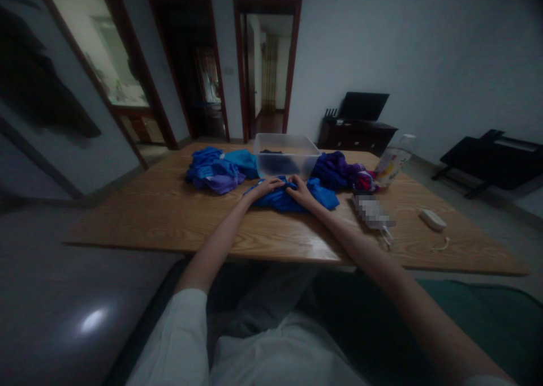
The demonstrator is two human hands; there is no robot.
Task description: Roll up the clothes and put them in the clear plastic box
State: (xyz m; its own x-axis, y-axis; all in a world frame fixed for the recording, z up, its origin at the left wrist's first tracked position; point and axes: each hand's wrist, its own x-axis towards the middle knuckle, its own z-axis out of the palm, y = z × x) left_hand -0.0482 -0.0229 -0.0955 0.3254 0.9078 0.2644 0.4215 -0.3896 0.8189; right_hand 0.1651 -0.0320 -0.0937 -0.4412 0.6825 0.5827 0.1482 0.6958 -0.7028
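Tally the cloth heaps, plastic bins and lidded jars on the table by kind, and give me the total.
Cloth heaps: 3 (blue heap under the left hand and right hand; blue-and-lilac heap to the left; purple-and-red heap to the right)
Plastic bin: 1
Lidded jar: 1
Total: 5

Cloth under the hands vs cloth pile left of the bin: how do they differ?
Color: the cloth under the hands looks blue; the left pile mixes blue, lighter blue and purple.
Shape: the former lies lower; the left pile is heaped.
Contact: left hand and right hand are on the former, neither on the left pile.
Shared: both rumpled, on the table.
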